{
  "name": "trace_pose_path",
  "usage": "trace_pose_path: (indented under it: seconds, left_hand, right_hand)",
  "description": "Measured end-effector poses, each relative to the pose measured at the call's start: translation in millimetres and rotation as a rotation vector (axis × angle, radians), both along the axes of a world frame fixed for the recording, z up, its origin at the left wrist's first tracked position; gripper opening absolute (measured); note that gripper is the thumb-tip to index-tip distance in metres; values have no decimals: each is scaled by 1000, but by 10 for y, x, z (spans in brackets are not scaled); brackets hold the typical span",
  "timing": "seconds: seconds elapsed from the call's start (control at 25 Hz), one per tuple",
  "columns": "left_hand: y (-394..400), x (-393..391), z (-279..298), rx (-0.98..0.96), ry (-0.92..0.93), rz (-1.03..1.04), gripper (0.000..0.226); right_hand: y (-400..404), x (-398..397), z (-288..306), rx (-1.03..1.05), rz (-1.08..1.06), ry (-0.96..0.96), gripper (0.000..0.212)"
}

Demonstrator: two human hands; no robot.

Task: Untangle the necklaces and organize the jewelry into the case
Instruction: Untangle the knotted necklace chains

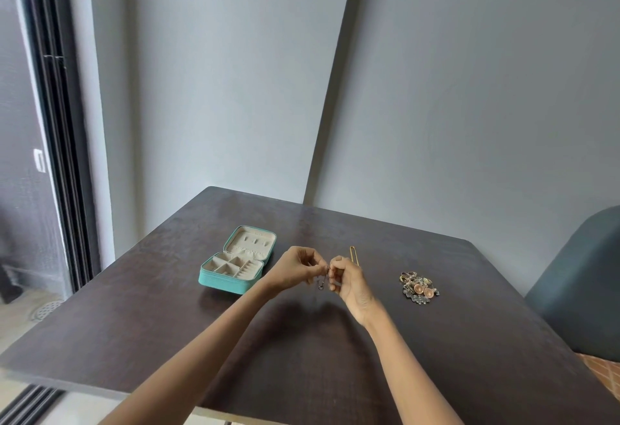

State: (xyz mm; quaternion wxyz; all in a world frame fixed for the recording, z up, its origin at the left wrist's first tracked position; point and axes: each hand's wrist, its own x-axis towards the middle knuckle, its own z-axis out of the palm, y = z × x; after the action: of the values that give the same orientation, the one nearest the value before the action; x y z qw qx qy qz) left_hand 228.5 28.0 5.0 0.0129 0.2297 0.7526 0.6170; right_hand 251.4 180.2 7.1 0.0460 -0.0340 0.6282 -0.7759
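From the head camera, both hands meet above the dark table (335,340), just right of the open teal jewelry case (236,265): the left hand (295,268) and right hand (347,278) each have fingers curled, pinching a small dark chain piece (322,282) that hangs between them, its short tail pointing down. The case lies to the left of the hands, nearer the left hand, so stowing it probably means carrying it leftward. The heap of tangled jewelry (419,287) lies well right of the case, beyond the right hand, and a gold loop (354,255) lies just behind that hand.
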Motion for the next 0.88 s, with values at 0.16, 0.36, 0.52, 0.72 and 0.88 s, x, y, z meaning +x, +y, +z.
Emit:
trace_pose_path:
  seconds: [0.16, 0.36, 0.52, 0.72, 0.88]
  left_hand:
    - [38, 18, 59, 17, -18, 57, 10]
    - [47, 16, 97, 97, -65, 85, 17]
    - [60, 3, 72, 17, -65, 119, 14]
    - [65, -34, 43, -101, -20, 171, 12]
    - [65, -72, 100, -291, 28, 169, 12]
  right_hand:
    - [29, 2, -1, 72, 1, 30, 12]
    - [80, 23, -53, 256, -42, 49, 14]
    - [123, -16, -27, 303, -99, 111, 10]
    - [162, -77, -26, 496, -101, 181, 9]
    - [179, -152, 1, 678, -143, 322, 22]
